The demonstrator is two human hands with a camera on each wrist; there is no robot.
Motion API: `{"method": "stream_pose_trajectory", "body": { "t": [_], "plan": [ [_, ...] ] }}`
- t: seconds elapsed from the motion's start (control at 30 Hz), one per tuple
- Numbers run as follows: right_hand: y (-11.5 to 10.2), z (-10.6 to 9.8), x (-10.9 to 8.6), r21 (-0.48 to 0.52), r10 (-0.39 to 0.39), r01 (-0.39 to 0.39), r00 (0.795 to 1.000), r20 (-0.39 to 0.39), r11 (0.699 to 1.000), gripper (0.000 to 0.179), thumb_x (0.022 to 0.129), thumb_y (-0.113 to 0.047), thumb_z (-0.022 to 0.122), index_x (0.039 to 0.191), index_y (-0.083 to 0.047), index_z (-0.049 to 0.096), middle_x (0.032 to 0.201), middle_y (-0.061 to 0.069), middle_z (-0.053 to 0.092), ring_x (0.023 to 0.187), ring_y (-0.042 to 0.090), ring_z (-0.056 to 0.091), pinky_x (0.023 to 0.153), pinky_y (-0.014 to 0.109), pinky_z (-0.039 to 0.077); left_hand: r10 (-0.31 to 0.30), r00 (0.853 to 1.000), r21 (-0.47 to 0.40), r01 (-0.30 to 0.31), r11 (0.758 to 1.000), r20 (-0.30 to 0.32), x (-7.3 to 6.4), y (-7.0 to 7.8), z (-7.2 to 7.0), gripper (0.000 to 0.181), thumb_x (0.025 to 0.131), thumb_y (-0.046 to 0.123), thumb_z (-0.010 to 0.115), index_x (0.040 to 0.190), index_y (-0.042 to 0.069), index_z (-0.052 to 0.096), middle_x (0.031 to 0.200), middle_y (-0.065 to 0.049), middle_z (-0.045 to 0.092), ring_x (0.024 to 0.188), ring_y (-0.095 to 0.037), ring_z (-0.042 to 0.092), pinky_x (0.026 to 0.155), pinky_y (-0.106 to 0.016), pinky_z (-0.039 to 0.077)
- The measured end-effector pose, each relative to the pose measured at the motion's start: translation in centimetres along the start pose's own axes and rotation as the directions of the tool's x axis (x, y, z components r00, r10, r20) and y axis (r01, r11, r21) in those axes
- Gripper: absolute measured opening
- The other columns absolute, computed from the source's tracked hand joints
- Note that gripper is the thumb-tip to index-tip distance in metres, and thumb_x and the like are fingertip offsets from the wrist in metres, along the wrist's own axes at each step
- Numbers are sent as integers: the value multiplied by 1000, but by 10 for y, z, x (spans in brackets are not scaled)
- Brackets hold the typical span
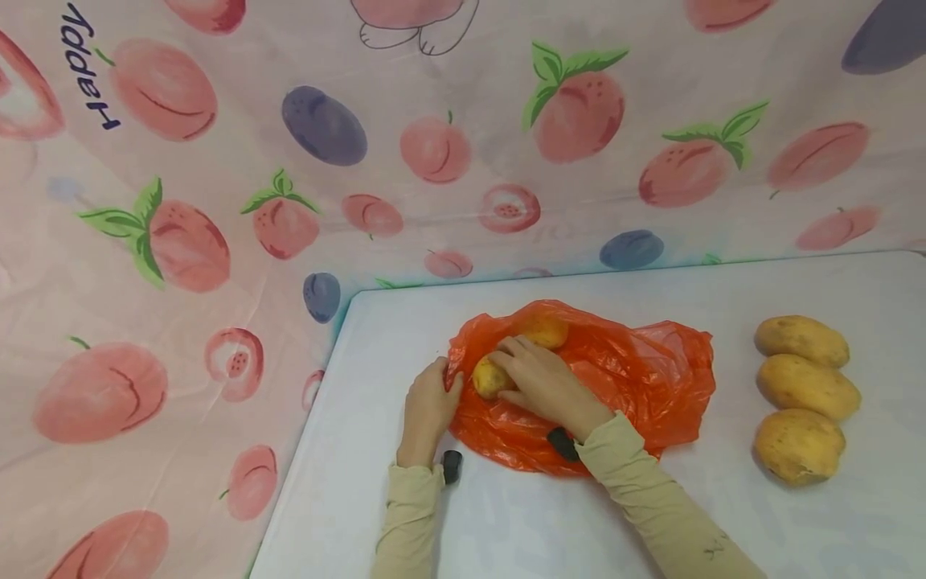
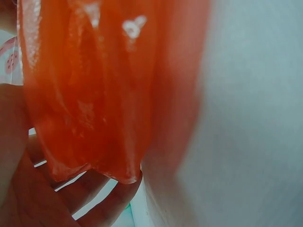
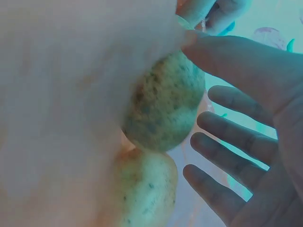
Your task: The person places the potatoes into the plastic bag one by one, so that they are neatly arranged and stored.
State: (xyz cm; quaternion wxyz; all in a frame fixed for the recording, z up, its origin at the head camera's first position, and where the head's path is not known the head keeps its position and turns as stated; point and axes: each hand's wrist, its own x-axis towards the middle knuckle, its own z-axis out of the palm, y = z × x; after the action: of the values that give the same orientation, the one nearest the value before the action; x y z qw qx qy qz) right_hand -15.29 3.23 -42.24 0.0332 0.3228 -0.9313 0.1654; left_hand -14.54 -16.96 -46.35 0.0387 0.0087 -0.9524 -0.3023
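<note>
An orange-red plastic bag (image 1: 637,386) lies spread and crumpled on the white table. My left hand (image 1: 427,402) holds the bag's left edge; in the left wrist view its curled fingers (image 2: 90,189) are partly behind the thin plastic. My right hand (image 1: 538,378) is over the bag's mouth, at a potato (image 1: 488,379). In the right wrist view, its fingers (image 3: 236,137) are spread, apart from that speckled potato (image 3: 165,104), while the thumb lies near its upper end. A second potato (image 1: 547,330) sits farther back in the bag.
To the right of the bag, three potatoes lie in a column on the table: a far one (image 1: 801,341), a middle one (image 1: 809,387) and a near one (image 1: 799,447). A fruit-printed cloth (image 1: 477,96) stands behind and left of the white table (image 1: 340,490).
</note>
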Motion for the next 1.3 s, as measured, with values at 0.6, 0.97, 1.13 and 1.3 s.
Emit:
{"method": "stream_pose_trajectory", "body": {
  "t": [0.6, 0.97, 1.13, 1.3],
  "plan": [
    [7, -20, -24, 2, 10, -10, 999, -34, 1000, 57, 82, -28, 82, 133, -12, 61, 133, 7, 56, 124, 26, 54, 99, 44, 50, -1, 1000, 12, 1, 1000, 5, -1, -3, 0, 16, 97, 24, 63, 102, 9, 60, 80, -3, 57, 73, -20, 53, 68, -32, 47],
    [17, -30, -43, -11, -2, 1, 998, -62, 1000, 59, 79, -26, 84, 130, -8, 61, 134, 9, 56, 123, 25, 53, 97, 43, 51, -2, 1000, 1, 2, 1000, 7, 0, -1, 0, 15, 97, 24, 63, 100, 10, 61, 78, -3, 56, 73, -20, 53, 67, -31, 47],
    [19, -34, -49, -9, 15, -16, 998, -65, 1000, 58, 80, -26, 84, 130, -9, 61, 134, 8, 56, 123, 26, 53, 96, 44, 52, -6, 1000, 0, 6, 1000, 9, 0, -1, 1, 16, 97, 25, 63, 102, 10, 61, 80, -3, 57, 74, -20, 54, 68, -31, 48],
    [21, -38, -57, -23, 6, -8, 996, -86, 1000, 57, 80, -25, 84, 130, -10, 61, 132, 8, 57, 121, 27, 54, 96, 44, 52, -8, 1000, -6, 8, 1000, 10, 0, 0, 2, 17, 97, 25, 63, 104, 9, 61, 82, -3, 58, 75, -20, 54, 70, -31, 49]
  ]
}}
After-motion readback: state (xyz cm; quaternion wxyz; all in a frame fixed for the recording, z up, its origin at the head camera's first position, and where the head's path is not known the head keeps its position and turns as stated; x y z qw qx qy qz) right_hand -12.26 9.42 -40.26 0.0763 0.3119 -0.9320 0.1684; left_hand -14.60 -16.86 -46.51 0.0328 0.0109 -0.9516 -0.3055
